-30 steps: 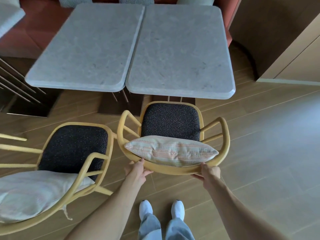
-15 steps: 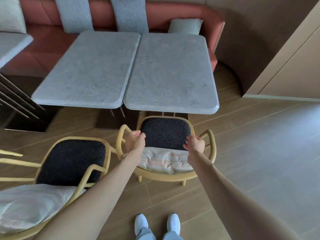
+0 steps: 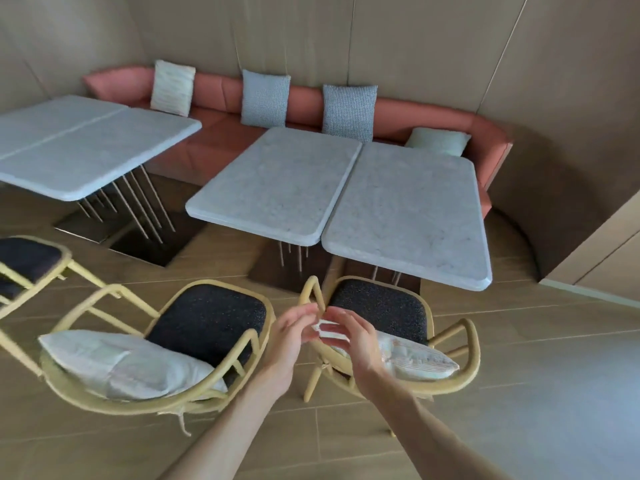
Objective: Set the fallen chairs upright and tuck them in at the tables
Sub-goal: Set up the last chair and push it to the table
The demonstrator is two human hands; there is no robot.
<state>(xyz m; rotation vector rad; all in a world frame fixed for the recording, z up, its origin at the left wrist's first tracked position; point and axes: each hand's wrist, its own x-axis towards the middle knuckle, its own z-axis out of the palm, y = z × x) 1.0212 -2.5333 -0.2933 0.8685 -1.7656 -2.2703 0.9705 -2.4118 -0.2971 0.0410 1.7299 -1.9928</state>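
Observation:
Two yellow-framed chairs with black seats stand upright in front of a pair of grey stone tables (image 3: 408, 209). The right chair (image 3: 381, 306) has its seat front under the right table's edge and a striped cushion against its back. The left chair (image 3: 207, 317) stands turned at an angle, apart from the table, with a white cushion. My left hand (image 3: 294, 327) and right hand (image 3: 349, 336) hover close together in the air between the two chairs, fingers relaxed, holding nothing.
A third chair (image 3: 27, 258) shows partly at the left edge near another grey table (image 3: 86, 147). A red bench (image 3: 485, 133) with several cushions runs along the curved wall behind the tables. Wooden floor stretches to the right, bounded by a beige cabinet (image 3: 606, 258).
Both hands have let go of the right chair's armrests and drawn back together in the air. The view has lifted and swung left, bringing the bench and the left table into sight.

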